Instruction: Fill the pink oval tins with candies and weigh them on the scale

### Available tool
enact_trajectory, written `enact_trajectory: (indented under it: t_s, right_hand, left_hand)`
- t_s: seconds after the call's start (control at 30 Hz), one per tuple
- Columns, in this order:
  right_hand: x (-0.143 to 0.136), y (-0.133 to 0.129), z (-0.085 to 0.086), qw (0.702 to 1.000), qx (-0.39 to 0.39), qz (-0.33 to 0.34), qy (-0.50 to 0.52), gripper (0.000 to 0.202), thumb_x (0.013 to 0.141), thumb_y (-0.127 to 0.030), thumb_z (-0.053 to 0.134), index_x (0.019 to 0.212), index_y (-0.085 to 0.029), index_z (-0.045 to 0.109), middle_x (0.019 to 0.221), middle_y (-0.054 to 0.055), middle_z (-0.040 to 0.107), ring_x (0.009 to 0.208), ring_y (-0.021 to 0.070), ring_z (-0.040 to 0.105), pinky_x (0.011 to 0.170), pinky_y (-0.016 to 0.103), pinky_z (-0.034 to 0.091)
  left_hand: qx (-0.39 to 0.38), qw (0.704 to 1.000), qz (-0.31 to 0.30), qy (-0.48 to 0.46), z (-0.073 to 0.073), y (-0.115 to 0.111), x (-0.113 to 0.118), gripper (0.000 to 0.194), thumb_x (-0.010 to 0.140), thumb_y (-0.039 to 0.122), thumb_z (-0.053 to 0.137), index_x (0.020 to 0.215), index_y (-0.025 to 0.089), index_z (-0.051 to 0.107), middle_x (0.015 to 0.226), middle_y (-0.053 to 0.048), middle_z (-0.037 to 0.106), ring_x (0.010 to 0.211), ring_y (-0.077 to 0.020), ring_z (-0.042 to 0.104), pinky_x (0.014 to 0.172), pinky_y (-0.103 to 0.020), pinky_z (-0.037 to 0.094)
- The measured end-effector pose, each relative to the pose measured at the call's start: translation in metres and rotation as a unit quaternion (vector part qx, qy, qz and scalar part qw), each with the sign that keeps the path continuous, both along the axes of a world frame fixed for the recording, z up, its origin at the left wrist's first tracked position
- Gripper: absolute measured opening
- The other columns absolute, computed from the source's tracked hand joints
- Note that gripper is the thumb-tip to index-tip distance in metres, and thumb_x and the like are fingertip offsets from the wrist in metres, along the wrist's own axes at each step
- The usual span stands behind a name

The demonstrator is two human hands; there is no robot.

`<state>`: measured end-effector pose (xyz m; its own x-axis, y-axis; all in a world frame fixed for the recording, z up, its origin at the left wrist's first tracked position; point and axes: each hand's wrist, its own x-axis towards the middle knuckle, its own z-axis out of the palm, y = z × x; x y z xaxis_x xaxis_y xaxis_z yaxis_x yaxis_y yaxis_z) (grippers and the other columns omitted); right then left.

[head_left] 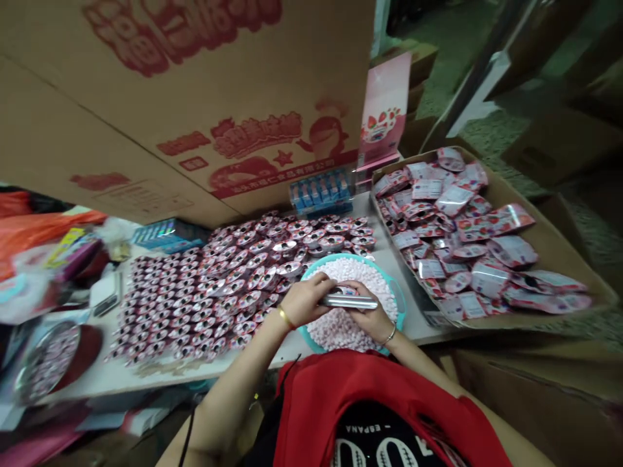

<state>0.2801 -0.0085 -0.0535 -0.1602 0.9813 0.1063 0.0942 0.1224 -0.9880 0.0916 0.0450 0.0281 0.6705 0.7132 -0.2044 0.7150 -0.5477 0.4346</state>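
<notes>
A round turquoise basin full of small pale pink pieces stands at the table's front edge. Over it, my left hand, with a gold bracelet at the wrist, has its fingers closed round the left end of a flat silvery object. The fingers of my right hand are wrapped about the other side of the same object, low above the pieces. Behind the object a bit of red and white packaging shows between the hands. Rows of small pink pouches with dark openings stand left of the basin.
A shallow carton of filled pink packets lies at the right. Large cardboard boxes rise behind the table, with blue packs before them. At the left are a metal bowl, a white device and orange bags.
</notes>
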Motion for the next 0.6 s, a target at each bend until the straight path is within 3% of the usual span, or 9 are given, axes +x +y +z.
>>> enact_trajectory:
  t_s: [0.1,0.2,0.3,0.43,0.53,0.6]
  right_hand:
    - [-0.008,0.009,0.003,1.000,0.003,0.012,0.000,0.045,0.083,-0.024,0.059,0.125,-0.024,0.046,0.120,0.009,0.058,0.115,0.0227,0.055,0.099,0.041,0.046]
    - [-0.010,0.015,0.000,0.999,0.013,0.010,-0.048,0.064,0.081,-0.031,0.064,0.138,-0.025,0.035,0.137,0.011,0.047,0.128,0.0263,0.044,0.106,0.048,0.039]
    - [-0.004,0.015,-0.005,0.995,0.011,-0.005,-0.097,0.056,0.083,-0.035,0.061,0.134,-0.026,0.042,0.136,0.011,0.049,0.126,0.0275,0.045,0.105,0.051,0.039]
    - [0.015,0.007,-0.008,0.992,-0.011,-0.025,-0.121,0.037,0.084,-0.039,0.059,0.119,-0.026,0.056,0.119,0.010,0.060,0.112,0.0264,0.057,0.096,0.047,0.047]
    - [0.030,0.002,-0.009,0.989,-0.034,-0.043,-0.139,0.034,0.083,-0.041,0.059,0.114,-0.027,0.059,0.113,0.009,0.064,0.103,0.0259,0.062,0.091,0.046,0.050]
    - [0.036,0.000,-0.009,0.985,-0.046,-0.067,-0.150,0.034,0.082,-0.041,0.060,0.113,-0.026,0.059,0.113,0.009,0.064,0.100,0.0255,0.063,0.091,0.046,0.050]
  left_hand:
    - [-0.008,1.000,0.000,-0.010,-0.006,0.003,-0.007,0.035,0.085,0.032,0.054,0.117,0.021,0.050,0.108,-0.007,0.056,0.091,-0.0182,0.059,0.075,-0.027,0.047]
    - [0.017,0.996,0.070,-0.054,0.001,0.007,-0.042,0.033,0.085,0.031,0.055,0.116,0.020,0.051,0.105,-0.007,0.057,0.094,-0.0180,0.057,0.080,-0.027,0.047]
    - [0.091,0.971,0.212,-0.062,0.010,0.007,-0.110,0.030,0.084,0.030,0.057,0.111,0.018,0.053,0.103,-0.007,0.058,0.095,-0.0177,0.055,0.084,-0.028,0.045]
    - [0.184,0.890,0.416,0.027,0.011,-0.011,-0.224,0.032,0.080,0.038,0.061,0.103,0.016,0.057,0.096,-0.007,0.059,0.090,-0.0185,0.054,0.084,-0.030,0.044]
    - [0.157,0.847,0.497,0.103,0.002,-0.038,-0.293,0.035,0.076,0.045,0.062,0.095,0.015,0.059,0.089,-0.006,0.058,0.085,-0.0183,0.054,0.079,-0.029,0.045]
    - [0.108,0.837,0.522,0.128,-0.008,-0.055,-0.318,0.038,0.074,0.049,0.061,0.089,0.014,0.060,0.085,-0.006,0.059,0.079,-0.0176,0.054,0.074,-0.028,0.045]
